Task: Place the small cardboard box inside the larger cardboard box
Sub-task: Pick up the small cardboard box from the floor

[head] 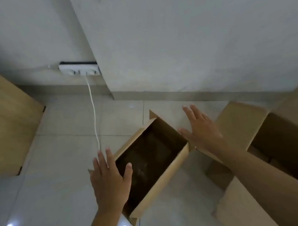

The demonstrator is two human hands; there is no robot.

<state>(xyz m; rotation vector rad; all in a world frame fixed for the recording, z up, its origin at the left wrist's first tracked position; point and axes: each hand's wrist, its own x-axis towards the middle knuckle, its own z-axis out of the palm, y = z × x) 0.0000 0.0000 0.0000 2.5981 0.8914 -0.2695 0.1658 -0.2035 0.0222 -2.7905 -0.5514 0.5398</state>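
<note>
While open-topped on the floor tiles [61, 157], small cardboard box [162, 182] between left hand [109, 178] and right hand [202, 129], both spread, released.

A small cardboard box [152, 164] is seen open on the tiled floor [60, 185], in the middle. The left hand [110, 178] is spread flat at its 8 o'clock side, and the right hand [201, 127] is spread flat at its 2 o'clock side. A larger cardboard box [282, 143] is seen open at 3 o'clock. A white cord [94, 114] is plugged into a wall socket [79, 70] at 11 o'clock.
</note>
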